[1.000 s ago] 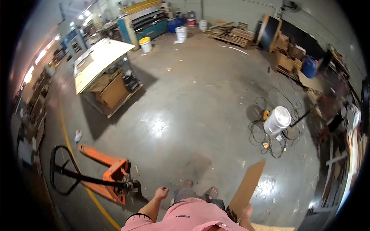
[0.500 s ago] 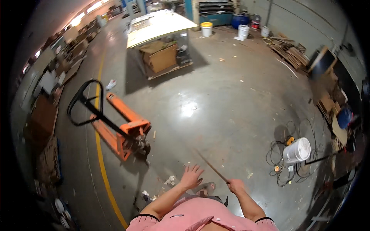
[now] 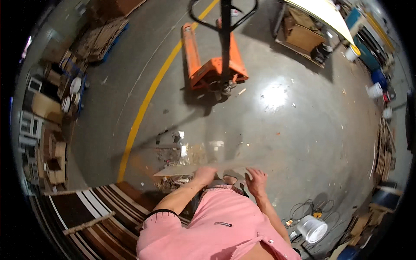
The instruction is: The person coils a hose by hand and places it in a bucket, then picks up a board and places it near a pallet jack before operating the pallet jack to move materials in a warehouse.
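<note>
My left hand [image 3: 205,175] is closed around a long thin wooden strip [image 3: 175,170], which runs out to the left just above the floor. Toward the right the strip smears into a motion blur. My right hand [image 3: 257,180] is near that blurred part, its fingers apart and gripping nothing that I can see. Under the strip's left end lies a heap of scraps and litter [image 3: 184,158] on the floor.
An orange pallet jack [image 3: 216,71] stands ahead. Dark and light boards [image 3: 91,212] are stacked at lower left. A white bucket [image 3: 313,229] sits among loose cables at lower right. A light-topped table [image 3: 327,13] is at far right; a yellow line [image 3: 149,93] crosses the floor.
My view has turned left and down. The strip has passed from my right hand to my left, and my right hand has opened. The board stack has come into view.
</note>
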A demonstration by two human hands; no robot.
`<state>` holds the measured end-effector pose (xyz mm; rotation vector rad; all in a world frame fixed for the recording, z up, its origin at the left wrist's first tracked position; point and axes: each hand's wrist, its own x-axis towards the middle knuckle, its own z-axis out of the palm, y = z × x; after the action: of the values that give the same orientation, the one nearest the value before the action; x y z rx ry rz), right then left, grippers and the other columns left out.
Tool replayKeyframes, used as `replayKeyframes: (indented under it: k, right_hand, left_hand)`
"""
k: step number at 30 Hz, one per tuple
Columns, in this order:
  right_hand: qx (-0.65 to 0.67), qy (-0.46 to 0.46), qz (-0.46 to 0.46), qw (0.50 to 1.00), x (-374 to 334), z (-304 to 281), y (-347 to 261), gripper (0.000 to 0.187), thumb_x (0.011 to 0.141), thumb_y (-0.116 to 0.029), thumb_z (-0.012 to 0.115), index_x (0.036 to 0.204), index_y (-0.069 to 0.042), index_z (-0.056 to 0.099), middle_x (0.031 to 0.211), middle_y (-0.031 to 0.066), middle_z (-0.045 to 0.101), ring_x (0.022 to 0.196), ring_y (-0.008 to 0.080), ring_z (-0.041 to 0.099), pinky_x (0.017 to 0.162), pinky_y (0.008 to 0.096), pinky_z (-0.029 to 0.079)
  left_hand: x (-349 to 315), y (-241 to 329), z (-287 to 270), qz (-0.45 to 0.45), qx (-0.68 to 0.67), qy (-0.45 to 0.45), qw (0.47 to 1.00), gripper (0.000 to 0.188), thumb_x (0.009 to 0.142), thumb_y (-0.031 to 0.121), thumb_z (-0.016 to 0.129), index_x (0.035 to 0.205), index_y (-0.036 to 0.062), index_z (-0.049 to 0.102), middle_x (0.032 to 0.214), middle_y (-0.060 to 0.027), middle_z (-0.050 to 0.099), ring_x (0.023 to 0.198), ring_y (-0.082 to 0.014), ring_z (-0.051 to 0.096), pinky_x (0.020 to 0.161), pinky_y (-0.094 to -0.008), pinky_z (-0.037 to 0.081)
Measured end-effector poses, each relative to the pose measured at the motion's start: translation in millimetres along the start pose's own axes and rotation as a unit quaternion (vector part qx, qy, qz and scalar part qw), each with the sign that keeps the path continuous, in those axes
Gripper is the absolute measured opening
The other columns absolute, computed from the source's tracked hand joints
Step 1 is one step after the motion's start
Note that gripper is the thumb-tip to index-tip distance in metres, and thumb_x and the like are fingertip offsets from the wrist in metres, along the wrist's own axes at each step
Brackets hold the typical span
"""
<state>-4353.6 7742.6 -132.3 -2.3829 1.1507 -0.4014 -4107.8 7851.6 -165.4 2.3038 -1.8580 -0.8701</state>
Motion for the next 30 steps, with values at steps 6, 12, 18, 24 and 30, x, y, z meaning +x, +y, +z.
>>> replayKeyframes:
  k: [6, 12, 18, 24, 30]
  right_hand:
    - [0.152, -0.120, 0.187, 0.963, -21, 38, 64, 0.032, 0.088, -0.022, 0.065, 0.115, -0.004, 0.067, 0.101, 0.0143, 0.071, 0.082, 0.0212, 0.068, 0.076, 0.0328, 0.052]
    - [0.281, -0.161, 0.399, 0.858, -98, 65, 148, 0.035, 0.089, -0.023, 0.064, 0.120, -0.006, 0.064, 0.097, 0.0046, 0.071, 0.079, 0.0195, 0.068, 0.069, 0.0322, 0.051]
    - [0.265, -0.171, 0.547, 0.776, -123, 54, 134, 0.038, 0.090, -0.028, 0.062, 0.124, -0.010, 0.059, 0.103, 0.0050, 0.068, 0.079, 0.0186, 0.066, 0.061, 0.0353, 0.048]
    - [0.272, -0.174, 0.522, 0.789, -74, 58, 100, 0.044, 0.093, -0.030, 0.059, 0.129, -0.007, 0.056, 0.113, 0.0062, 0.066, 0.091, 0.0173, 0.065, 0.065, 0.0285, 0.046]
    - [0.275, -0.161, 0.448, 0.835, -6, 78, 51, 0.039, 0.095, -0.032, 0.059, 0.127, -0.011, 0.059, 0.112, 0.0044, 0.067, 0.087, 0.0169, 0.064, 0.067, 0.0326, 0.046]
  left_hand:
    - [-52, -90, 10, -0.237, -0.093, -0.056, 0.965, 0.022, 0.090, 0.026, 0.055, 0.102, 0.0166, 0.070, 0.099, -0.0175, 0.068, 0.092, -0.0386, 0.066, 0.079, -0.0476, 0.051]
    - [-117, -154, 32, -0.421, -0.215, 0.104, 0.875, 0.030, 0.091, 0.033, 0.054, 0.103, 0.0092, 0.066, 0.099, -0.0229, 0.066, 0.095, -0.0430, 0.063, 0.081, -0.0510, 0.050]
    - [-180, -220, 55, -0.576, -0.181, 0.172, 0.779, 0.029, 0.092, 0.033, 0.054, 0.104, 0.0079, 0.063, 0.098, -0.0226, 0.067, 0.095, -0.0431, 0.063, 0.078, -0.0504, 0.051]
    - [-212, -242, 110, -0.640, -0.239, 0.158, 0.713, 0.029, 0.093, 0.030, 0.052, 0.105, 0.0071, 0.064, 0.107, -0.0215, 0.065, 0.096, -0.0411, 0.063, 0.080, -0.0519, 0.050]
    - [-158, -195, 215, -0.435, -0.498, 0.032, 0.749, 0.031, 0.091, 0.031, 0.051, 0.101, 0.0079, 0.069, 0.082, -0.0161, 0.068, 0.073, -0.0315, 0.065, 0.067, -0.0426, 0.050]
